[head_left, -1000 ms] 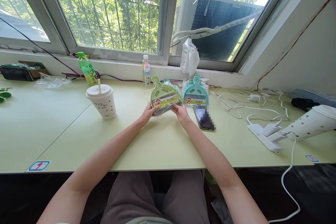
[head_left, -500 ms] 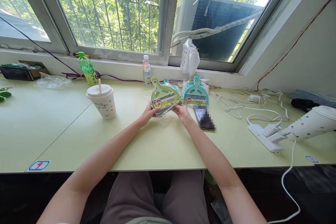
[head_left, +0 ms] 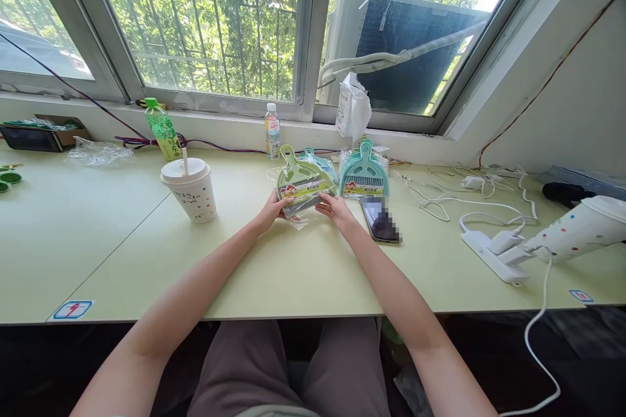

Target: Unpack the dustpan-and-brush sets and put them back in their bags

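Observation:
A green dustpan-and-brush set (head_left: 304, 184) in clear plastic wrap is held tilted above the table, its handle up to the left. My left hand (head_left: 272, 210) grips its lower left edge, fingers closed. At its lower right edge my right hand (head_left: 336, 208) pinches the pack. Just behind it, partly hidden, is a blue wrapped set (head_left: 319, 161). Teal wrapped sets (head_left: 364, 171) stand to the right, with a phone (head_left: 381, 220) lying in front of them.
A lidded cup with a straw (head_left: 190, 190) stands left of my hands, a green bottle (head_left: 163, 130) behind it. A small bottle (head_left: 272, 131) is by the window. Rightward lie white cables, a power strip (head_left: 493, 257) and a tipped cup (head_left: 584, 229).
Both hands have shifted slightly to the left with the green set between them. More of the blue set behind it now shows.

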The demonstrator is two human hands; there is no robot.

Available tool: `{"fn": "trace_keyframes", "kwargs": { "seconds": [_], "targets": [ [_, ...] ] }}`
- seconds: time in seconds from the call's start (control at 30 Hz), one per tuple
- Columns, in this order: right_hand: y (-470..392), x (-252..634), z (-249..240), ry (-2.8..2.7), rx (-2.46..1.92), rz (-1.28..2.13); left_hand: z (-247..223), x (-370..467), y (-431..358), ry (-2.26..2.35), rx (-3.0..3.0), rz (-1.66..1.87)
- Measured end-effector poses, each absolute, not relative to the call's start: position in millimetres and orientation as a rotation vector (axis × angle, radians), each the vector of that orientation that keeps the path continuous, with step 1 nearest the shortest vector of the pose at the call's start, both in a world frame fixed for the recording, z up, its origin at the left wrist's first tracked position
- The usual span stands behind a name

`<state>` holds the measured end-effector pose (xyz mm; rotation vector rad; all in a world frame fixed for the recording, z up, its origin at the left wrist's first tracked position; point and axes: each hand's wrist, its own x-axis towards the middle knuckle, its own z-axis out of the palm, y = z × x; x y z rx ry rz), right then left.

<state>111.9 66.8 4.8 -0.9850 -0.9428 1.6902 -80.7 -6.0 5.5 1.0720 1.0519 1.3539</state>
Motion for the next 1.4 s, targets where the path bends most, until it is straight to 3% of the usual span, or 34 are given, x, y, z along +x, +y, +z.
{"fn": "trace_keyframes", "kwargs": {
  "seconds": [0.53,0.97,1.4],
  "targets": [
    [78.0,129.9,10.9,-1.101,-1.002,1.808,5.0,-75.9,-8.5,1.041,1.138,1.336],
    [56.3,100.7,0.1,-1.242,-0.989,1.479,2.6,-75.0,-6.2,1.028,1.146,1.364],
    [70.6,106.2,-9.9,-1.291,-1.003,1.563,-3.7,-69.5,-6.2,1.01,1.158,1.377]
  ]
}}
